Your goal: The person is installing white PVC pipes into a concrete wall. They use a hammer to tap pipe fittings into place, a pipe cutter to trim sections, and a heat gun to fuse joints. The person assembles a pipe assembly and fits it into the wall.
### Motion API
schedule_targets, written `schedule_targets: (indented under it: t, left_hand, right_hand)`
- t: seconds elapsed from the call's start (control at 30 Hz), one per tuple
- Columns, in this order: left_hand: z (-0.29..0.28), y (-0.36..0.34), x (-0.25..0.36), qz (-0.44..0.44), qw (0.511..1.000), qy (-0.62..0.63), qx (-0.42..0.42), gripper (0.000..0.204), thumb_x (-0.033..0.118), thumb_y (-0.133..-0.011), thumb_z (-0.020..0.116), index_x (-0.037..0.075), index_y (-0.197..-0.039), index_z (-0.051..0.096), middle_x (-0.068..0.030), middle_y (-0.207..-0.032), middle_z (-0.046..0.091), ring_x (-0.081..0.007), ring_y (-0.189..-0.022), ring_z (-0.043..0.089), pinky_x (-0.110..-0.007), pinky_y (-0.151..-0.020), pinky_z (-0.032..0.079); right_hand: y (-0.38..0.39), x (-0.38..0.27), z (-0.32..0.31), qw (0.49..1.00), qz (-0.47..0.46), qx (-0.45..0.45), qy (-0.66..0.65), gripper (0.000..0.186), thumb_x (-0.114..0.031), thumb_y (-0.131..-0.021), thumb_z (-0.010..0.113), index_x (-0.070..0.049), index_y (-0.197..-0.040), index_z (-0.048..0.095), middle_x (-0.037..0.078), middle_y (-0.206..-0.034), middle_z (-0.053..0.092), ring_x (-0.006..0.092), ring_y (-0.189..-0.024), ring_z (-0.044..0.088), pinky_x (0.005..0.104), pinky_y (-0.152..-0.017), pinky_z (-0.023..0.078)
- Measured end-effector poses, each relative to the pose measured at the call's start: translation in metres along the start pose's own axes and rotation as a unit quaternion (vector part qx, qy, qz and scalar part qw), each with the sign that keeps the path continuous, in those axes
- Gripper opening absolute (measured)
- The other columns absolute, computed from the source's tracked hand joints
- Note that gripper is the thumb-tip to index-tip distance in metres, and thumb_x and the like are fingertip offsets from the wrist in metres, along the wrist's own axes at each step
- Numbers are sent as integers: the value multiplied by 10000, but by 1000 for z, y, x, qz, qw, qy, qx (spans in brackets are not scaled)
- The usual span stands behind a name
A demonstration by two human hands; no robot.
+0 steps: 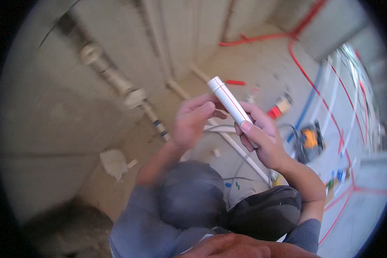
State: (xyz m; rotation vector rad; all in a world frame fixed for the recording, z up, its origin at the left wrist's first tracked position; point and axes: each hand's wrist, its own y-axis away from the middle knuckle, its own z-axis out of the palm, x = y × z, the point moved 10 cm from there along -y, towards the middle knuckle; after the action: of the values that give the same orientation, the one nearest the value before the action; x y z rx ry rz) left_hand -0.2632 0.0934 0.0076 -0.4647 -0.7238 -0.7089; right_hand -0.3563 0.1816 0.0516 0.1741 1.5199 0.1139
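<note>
Nearest the camera, across the lower edge: bare skin (232, 248), body part not determinable. Then, from left to right: pale, blurred pipe run with thicker round fittings (112, 78), set diagonally. Below it: off-white, flat, irregular piece (113, 163), on the brownish-grey floor (116, 200). Next: left grip (192, 124), bare and motion-blurred; thumb and fingers apart, loosely curled beside the pipe's upper end; contact not determinable. Next: white, round plastic pipe with thin lengthwise red line (231, 102); tilted, upper end toward the left, raised above the floor. Next: right grip (266, 136), bare, clamped on the lower end, thumb laid over the surface. Below both grips: dark, trouser-covered knees (191, 193). Farther right, on the floor: red-and-tan object (281, 107), blurred; then black-and-orange item (309, 139), kind not determinable.
</note>
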Motion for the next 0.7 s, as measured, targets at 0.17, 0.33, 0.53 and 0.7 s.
schedule_targets:
  t: [0.17,0.33,0.53,0.7]
  left_hand:
    - [-62,69,125,179,969,-44,165,389,234,-1056,521,-92,-1229,644,-178,-1182,703,-225,-1077,668,-379,-999,486]
    - [-116,79,182,260,936,-98,216,390,222,-1044,524,-92,-1232,658,-205,-1249,680,-231,-1160,634,-384,-1060,441]
    - [-139,56,203,322,910,-128,229,420,199,-996,616,-80,-1309,640,-152,-1289,680,-190,-1212,589,-350,-1108,376]
    - [-143,47,210,309,900,-177,253,455,225,-1039,518,-117,-1333,579,-223,-1369,617,-241,-1216,597,-386,-1099,402]
  right_hand:
    - [-60,-41,137,990,-10,-136,26,631,-392,-1018,571,-4,-1489,410,27,-905,536,75,-613,462,219,-535,350]
    - [-97,-67,201,990,9,-139,18,594,-391,-1039,562,4,-1471,462,48,-909,583,71,-556,483,215,-474,343]
    - [-130,-72,189,995,-11,-64,73,592,-417,-1016,560,21,-1414,561,41,-769,577,67,-524,466,218,-457,326]
    - [-147,-72,187,995,-55,-34,74,599,-423,-1010,551,22,-1411,571,17,-705,553,68,-542,452,226,-481,306]
